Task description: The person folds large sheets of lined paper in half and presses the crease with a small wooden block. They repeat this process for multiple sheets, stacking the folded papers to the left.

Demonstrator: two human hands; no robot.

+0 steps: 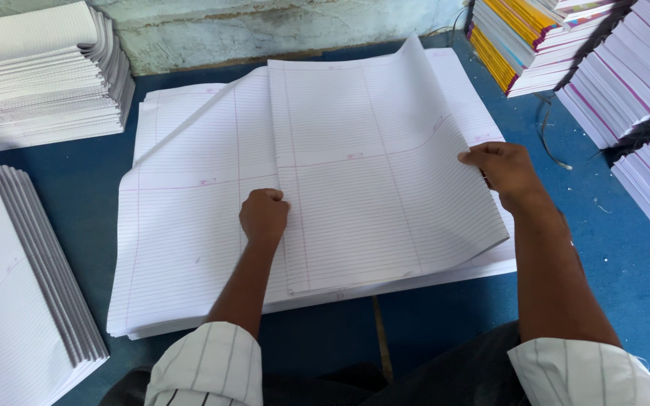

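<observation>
On blue table (430, 331), ruled sheets (370, 173), hands (265, 216) folding, paper stacks (39, 75) around

The ruled sheets (385, 180) at centre frame are white with fine grey-blue lines and thin pink margin rules. The table (445, 323) is deep blue. The sleeves (205, 365) at the bottom are white with thin dark stripes. The stacked notebooks (513, 37) at upper right show yellow, orange and pink edges.

Left hand (263, 216) presses folded ruled sheets (370, 173); right hand (504, 169) grips their edge.
</observation>
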